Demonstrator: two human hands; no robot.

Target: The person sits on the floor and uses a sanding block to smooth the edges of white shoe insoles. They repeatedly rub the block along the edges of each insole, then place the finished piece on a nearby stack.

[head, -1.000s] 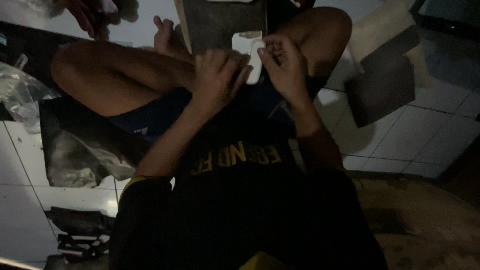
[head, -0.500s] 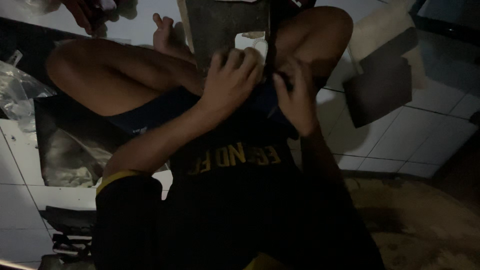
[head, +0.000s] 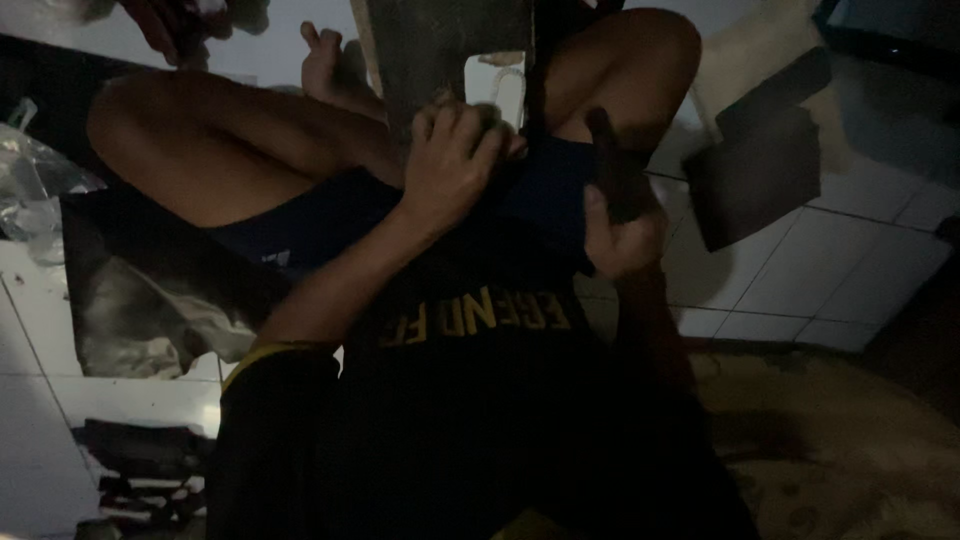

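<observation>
Head cam, dim light. Person sits cross-legged on white tiled floor (head: 850, 260), dark shirt w/ yellow lettering, blue shorts.

Left hand (head: 455, 165): fingers curled shut, gripping near edge of a flat dark grey board (head: 440, 55) that stands up between the knees, far centre. A small white piece (head: 497, 85) shows just right of the board, above the knuckles; can't tell what it is or whether the hand touches it.

Right hand (head: 620, 235): closed around a slim dark stick-like tool (head: 605, 165), thumb up along it, tool pointing far. Sits just right of left hand, near right knee, not touching board.

Surroundings: flat dark grey slabs (head: 755, 180) on tiles at right, well apart from hands. Crumpled clear plastic bag (head: 35, 185) far left. Another person's hand (head: 165, 25) at far left top edge. Patterned beige mat (head: 850, 450) near right.
</observation>
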